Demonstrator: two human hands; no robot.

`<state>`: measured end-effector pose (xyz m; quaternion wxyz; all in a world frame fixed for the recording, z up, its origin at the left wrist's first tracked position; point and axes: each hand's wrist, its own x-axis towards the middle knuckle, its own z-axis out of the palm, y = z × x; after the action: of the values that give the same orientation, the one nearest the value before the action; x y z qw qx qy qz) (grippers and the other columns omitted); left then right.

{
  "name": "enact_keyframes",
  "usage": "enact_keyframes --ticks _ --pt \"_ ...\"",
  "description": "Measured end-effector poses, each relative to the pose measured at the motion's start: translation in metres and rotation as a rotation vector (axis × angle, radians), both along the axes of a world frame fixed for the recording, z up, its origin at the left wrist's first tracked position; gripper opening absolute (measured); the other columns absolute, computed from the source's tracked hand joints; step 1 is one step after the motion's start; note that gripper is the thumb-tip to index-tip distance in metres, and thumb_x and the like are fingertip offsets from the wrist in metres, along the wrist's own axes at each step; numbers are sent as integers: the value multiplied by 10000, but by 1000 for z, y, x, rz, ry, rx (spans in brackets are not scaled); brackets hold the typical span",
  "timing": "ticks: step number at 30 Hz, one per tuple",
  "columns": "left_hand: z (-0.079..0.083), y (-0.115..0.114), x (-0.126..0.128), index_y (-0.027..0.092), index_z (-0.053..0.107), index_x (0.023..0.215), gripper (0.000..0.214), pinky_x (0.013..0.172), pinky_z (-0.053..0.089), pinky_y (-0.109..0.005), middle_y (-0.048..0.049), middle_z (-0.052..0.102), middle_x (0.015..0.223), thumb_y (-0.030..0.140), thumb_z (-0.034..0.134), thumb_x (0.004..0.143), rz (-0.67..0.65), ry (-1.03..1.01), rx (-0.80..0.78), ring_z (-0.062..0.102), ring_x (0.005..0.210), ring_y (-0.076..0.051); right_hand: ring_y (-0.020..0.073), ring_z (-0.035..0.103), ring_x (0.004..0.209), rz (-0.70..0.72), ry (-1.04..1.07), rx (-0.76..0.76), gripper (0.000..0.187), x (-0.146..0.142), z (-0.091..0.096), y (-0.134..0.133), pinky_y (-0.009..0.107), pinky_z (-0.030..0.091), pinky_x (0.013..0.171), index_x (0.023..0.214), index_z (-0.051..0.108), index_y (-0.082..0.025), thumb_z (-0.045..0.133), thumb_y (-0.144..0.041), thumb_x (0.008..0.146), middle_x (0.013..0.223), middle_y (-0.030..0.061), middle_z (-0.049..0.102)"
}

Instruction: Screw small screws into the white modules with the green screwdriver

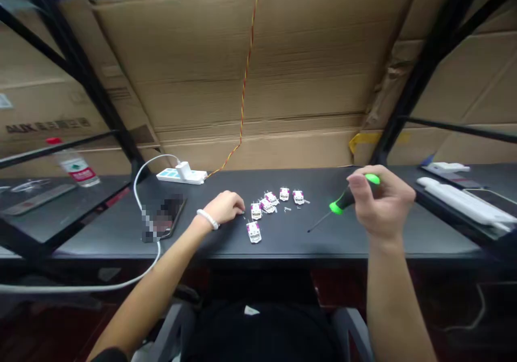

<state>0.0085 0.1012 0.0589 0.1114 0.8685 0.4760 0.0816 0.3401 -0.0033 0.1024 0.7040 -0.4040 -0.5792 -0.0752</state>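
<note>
My right hand (382,200) is closed around a green-and-black screwdriver (343,203), held above the black table (283,243) with its tip pointing down-left. My left hand (224,207) rests on the table with fingers curled, its fingertips beside a small white-and-magenta part (256,211). Several such parts lie in a loose row (278,197), and one more (254,232) sits nearer the front edge. Tiny screws (287,209) lie among them. A white bracelet is on my left wrist.
A phone (163,219) on a white cable lies left of my left hand, plugged into a white power strip (180,175). A bottle (76,167) stands far left. White devices (464,200) sit on the right. Cardboard sheets and black rack posts stand behind.
</note>
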Motion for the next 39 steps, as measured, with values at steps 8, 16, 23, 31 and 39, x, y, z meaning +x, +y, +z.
enact_keyframes --ticks 8,16,23,31,39 --pt "-2 -3 -7 206 852 1007 215 862 572 -290 -73 844 999 151 723 844 -15 39 15 777 944 -243 148 518 555 -11 -7 -12 339 0 -2 0 294 394 533 725 661 -218 744 -489 910 626 -16 606" --pt "-8 -8 -6 210 836 976 192 884 567 -293 -65 843 964 151 672 895 5 15 63 778 926 -232 141 507 559 -19 -23 -21 361 -3 0 -2 287 382 538 722 661 -220 747 -514 914 627 -19 599" --pt "-9 -9 -13 199 840 944 181 908 571 -311 -74 840 977 123 686 887 68 -42 67 780 924 -242 142 510 559 -5 -22 -22 377 -3 -1 -1 289 387 541 723 668 -218 746 -533 916 632 -15 606" --pt "-3 -10 -6 185 830 898 168 862 559 -290 -87 818 954 141 668 886 139 53 40 757 922 -241 146 499 564 0 -18 -41 426 -3 -1 -2 293 377 522 717 654 -222 733 -587 921 626 -8 590" --pt "3 -9 4 196 807 854 177 751 534 -255 -65 809 877 82 681 804 167 139 -1 749 841 -221 138 493 540 7 -39 -11 414 -4 1 -1 299 376 524 721 659 -222 741 -570 930 618 -17 590"
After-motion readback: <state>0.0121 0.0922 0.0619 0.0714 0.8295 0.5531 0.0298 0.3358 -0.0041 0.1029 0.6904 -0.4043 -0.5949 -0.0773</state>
